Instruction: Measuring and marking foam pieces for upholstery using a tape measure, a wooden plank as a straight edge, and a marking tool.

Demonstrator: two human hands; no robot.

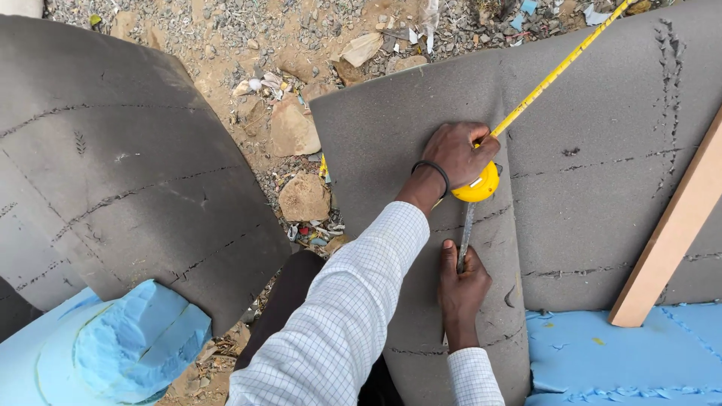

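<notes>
Tape measure (481,184) case prob. half-hidden under hand (459,154)

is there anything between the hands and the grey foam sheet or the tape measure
Nothing visible does. The left hand already holds the yellow tape measure pressed on the grey foam sheet. The right hand rests directly on the foam, holding a thin tool. The wooden plank lies off to the side.

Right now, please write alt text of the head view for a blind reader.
Two hands work on a grey foam sheet: the left hand holds a yellow tape measure, and the right hand holds a thin blade. A wooden board leans nearby.
</notes>
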